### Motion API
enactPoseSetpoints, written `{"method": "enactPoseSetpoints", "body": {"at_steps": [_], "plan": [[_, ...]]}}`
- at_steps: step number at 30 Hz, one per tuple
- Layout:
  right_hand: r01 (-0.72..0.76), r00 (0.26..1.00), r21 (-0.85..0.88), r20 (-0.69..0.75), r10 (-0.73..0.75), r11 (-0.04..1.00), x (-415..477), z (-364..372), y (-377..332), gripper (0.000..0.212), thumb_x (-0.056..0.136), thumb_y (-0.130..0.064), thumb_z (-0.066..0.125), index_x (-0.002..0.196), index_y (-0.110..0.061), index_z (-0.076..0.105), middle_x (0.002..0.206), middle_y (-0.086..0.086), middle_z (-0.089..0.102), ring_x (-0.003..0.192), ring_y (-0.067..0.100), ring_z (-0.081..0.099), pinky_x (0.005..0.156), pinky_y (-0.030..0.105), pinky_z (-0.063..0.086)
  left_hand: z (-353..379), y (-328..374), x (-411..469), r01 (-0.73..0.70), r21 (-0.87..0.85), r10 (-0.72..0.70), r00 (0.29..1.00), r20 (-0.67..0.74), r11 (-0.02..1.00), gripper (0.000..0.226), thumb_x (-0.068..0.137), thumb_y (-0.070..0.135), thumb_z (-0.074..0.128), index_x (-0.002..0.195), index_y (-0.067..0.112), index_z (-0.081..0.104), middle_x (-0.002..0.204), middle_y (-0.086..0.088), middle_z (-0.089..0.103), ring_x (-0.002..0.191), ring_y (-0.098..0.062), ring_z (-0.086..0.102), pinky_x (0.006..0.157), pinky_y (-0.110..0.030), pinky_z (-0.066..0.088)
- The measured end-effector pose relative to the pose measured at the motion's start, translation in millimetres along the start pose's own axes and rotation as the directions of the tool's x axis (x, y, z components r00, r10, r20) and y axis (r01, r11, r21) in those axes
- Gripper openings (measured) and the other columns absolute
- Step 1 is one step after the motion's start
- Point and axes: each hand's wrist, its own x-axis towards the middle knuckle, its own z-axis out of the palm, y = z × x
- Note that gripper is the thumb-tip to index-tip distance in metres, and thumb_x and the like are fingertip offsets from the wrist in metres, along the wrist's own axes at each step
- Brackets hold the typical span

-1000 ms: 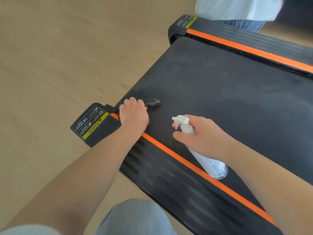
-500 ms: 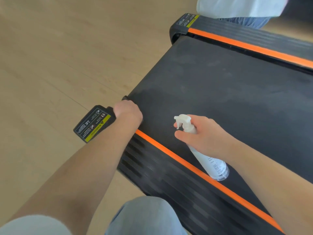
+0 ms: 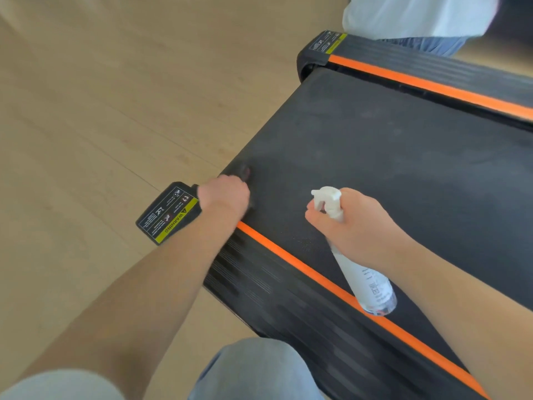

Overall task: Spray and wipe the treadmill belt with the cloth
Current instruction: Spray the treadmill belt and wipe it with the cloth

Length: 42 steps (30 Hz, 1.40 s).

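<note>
The black treadmill belt (image 3: pixel 389 157) runs from the lower left to the upper right, between two side rails with orange stripes. My left hand (image 3: pixel 226 194) is at the belt's near end corner, fingers curled down over a dark cloth (image 3: pixel 245 172) of which only a small blurred edge shows. My right hand (image 3: pixel 357 226) grips a clear spray bottle with a white nozzle (image 3: pixel 366 278) above the near side of the belt, nozzle pointing left toward the left hand. Fine droplets speckle the belt beside the orange stripe.
A warning label (image 3: pixel 167 215) covers the near rail's end cap. Light wood floor (image 3: pixel 101 111) lies to the left. The far rail (image 3: pixel 432 79) has another person's clothing (image 3: pixel 418 15) behind it. My knee (image 3: pixel 253 370) is at the bottom edge.
My left hand drew the cloth back from the belt toward the end corner, then edged slightly forward again. The cloth is now mostly hidden. My right hand with the bottle stayed nearly still.
</note>
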Motion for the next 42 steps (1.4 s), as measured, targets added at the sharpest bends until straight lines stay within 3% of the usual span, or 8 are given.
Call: {"method": "enactPoseSetpoints", "body": {"at_steps": [3,5,10,15,24,33,38,42], "plan": [[-0.02,1.0,-0.012,0.016,0.02,1.0,-5.5,-8.4,9.2,0.031,0.097,-0.04,0.056,0.1,-0.011,0.066,0.095,0.004,0.071,0.087,0.024,0.065,0.08,0.038,0.055,6.5,-18.4,24.2,0.127,-0.003,-0.126,0.992,0.025,0.992,0.038,0.102,0.014,0.033,0.12,0.009,0.067,0.119,-0.012,0.068,0.106,-0.03,0.066,0.074,-0.035,0.046],[-0.041,0.999,-0.007,0.016,0.041,0.999,-8.4,-11.3,15.0,0.03,0.097,-0.04,0.056,0.086,-0.012,0.062,0.079,0.002,0.068,0.076,0.022,0.062,0.072,0.034,0.051,7.4,-5.9,23.3,0.089,0.003,-0.089,0.994,0.061,0.996,0.035,0.099,0.009,0.037,0.113,0.008,0.069,0.112,-0.011,0.07,0.099,-0.03,0.067,0.071,-0.034,0.046],[-0.121,0.993,0.009,0.016,0.121,0.993,-11.1,-12.7,19.0,0.043,0.097,-0.043,0.055,0.073,-0.008,0.05,0.061,0.005,0.059,0.057,0.014,0.05,0.057,0.029,0.041,-7.5,42.8,-4.2,-0.195,-0.033,0.196,0.981,0.009,0.98,0.035,0.098,0.01,0.038,0.112,0.006,0.07,0.111,-0.018,0.07,0.101,-0.037,0.068,0.071,-0.038,0.047],[-0.114,0.993,0.09,-0.015,0.116,0.989,-15.9,-11.2,16.4,0.04,0.098,-0.044,0.059,0.065,-0.023,0.055,0.059,-0.007,0.06,0.054,0.008,0.053,0.05,0.023,0.037,-12.2,111.8,-79.6,-0.528,-0.345,0.521,0.845,-0.123,0.776,0.033,0.103,0.034,0.036,0.127,0.019,0.052,0.114,-0.005,0.067,0.101,-0.032,0.066,0.076,-0.04,0.052],[-0.134,0.99,0.073,-0.038,0.137,0.988,-23.9,-17.0,26.7,0.042,0.096,-0.041,0.056,0.068,-0.011,0.048,0.067,-0.001,0.065,0.055,0.014,0.048,0.056,0.028,0.04,11.8,45.2,-29.0,-0.101,-0.118,0.066,0.96,-0.271,0.988,0.03,0.103,0.042,0.042,0.118,0.016,0.041,0.119,-0.012,0.052,0.107,-0.033,0.053,0.086,-0.045,0.043],[-0.144,0.988,0.082,-0.034,0.148,0.986,-28.8,-24.0,36.3,0.046,0.096,-0.042,0.058,0.066,-0.011,0.042,0.055,-0.002,0.051,0.053,0.014,0.044,0.052,0.027,0.035,24.0,91.0,-44.3,-0.297,-0.183,0.268,0.949,-0.168,0.937,0.038,0.107,0.038,0.022,0.122,0.009,0.043,0.116,-0.011,0.05,0.097,-0.031,0.063,0.071,-0.039,0.052],[-0.141,0.99,-0.052,0.016,0.142,0.989,-27.0,-24.1,44.2,0.039,0.096,-0.04,0.051,0.079,-0.005,0.053,0.064,0.001,0.059,0.061,0.019,0.051,0.059,0.031,0.042,-10.2,132.8,-102.2,-0.596,-0.384,0.606,0.788,-0.112,0.705,0.028,0.104,0.035,0.041,0.113,0.015,0.058,0.103,-0.004,0.058,0.097,-0.03,0.065,0.073,-0.041,0.051],[-0.232,0.96,-0.236,0.103,0.262,0.944,-30.6,-26.6,71.0,0.049,0.099,-0.046,0.044,0.071,-0.007,0.056,0.07,0.009,0.071,0.069,0.021,0.061,0.063,0.032,0.045,3.4,121.4,-81.5,-0.479,-0.357,0.424,0.877,-0.227,0.802,0.029,0.103,0.048,0.045,0.112,0.023,0.058,0.108,-0.001,0.056,0.107,-0.023,0.055,0.076,-0.039,0.047]]}}
